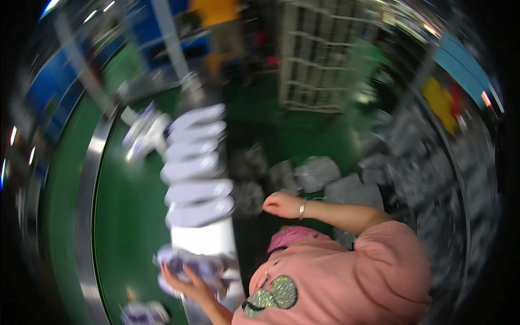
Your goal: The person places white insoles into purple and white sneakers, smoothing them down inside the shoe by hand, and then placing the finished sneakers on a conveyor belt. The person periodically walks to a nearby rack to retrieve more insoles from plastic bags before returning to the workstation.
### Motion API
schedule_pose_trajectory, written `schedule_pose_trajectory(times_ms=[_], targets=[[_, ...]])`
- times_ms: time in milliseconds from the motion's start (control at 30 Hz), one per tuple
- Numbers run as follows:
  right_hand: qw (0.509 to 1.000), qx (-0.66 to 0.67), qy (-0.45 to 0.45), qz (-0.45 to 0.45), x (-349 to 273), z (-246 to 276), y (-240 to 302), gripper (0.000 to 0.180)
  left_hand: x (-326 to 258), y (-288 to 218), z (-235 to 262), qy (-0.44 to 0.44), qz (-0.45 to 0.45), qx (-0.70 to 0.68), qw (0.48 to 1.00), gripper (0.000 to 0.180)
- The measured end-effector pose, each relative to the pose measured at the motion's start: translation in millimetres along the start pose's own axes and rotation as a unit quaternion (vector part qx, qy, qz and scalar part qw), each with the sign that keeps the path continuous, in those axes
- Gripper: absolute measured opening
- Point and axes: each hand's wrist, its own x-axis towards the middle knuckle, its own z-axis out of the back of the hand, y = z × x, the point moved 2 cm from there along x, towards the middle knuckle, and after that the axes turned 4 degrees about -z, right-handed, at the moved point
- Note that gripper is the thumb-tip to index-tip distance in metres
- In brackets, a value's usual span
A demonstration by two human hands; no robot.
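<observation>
A blurred white-and-lavender shoe [203, 265] lies at the near end of the narrow bench. My left hand [187, 284] is on it, thumb and fingers apart with part of the shoe between them. A second shoe seems to lie against it, but the blur hides where one ends. Farther along the bench, several pale lavender, insole-shaped pieces [197, 167] lie crosswise in a row. To the right of the row, my right hand [281, 205] hangs in the air beyond the bench edge, fingers curled, with nothing visible in it.
The white bench top [206, 238] shows between the row and the shoe. More blurred white-and-purple shoes lie left of the bench, far [146, 132] and near [143, 313]. Grey plastic-wrapped bundles [355, 195] crowd the right side. A pale wheeled rack [314, 59] and a person in yellow [219, 13] are farther back.
</observation>
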Motion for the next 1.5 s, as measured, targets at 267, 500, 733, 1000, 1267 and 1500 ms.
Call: schedule_pose_trajectory(times_ms=[267, 500, 733, 1000, 1267, 1500], targets=[[0.974, -0.081, -0.182, -0.113, -143, 115, -61, 0.017, -38, -147, -61, 0.244, -0.171, -0.042, 0.954, 0.041], [0.799, -0.219, -0.509, -0.234, -395, 266, -64, 0.016, -107, -292, -124, 0.296, -0.379, -0.208, 0.852, 0.036], [0.462, -0.437, -0.733, -0.243, -634, 331, 24, 0.014, -199, -394, -166, 0.4, -0.411, -0.318, 0.754, 0.039], [0.189, -0.523, -0.714, -0.425, -849, 309, 46, 0.012, -252, -461, -168, 0.377, -0.492, -0.352, 0.701, 0.029], [0.03, -0.408, -0.665, -0.625, -1015, 265, 102, 0.027, -280, -479, -161, 0.41, -0.516, -0.355, 0.663, 0.031], [0.174, -0.221, -0.68, -0.678, -1065, 269, 83, 0.047, -292, -495, -144, 0.428, -0.538, -0.365, 0.628, 0.03]])
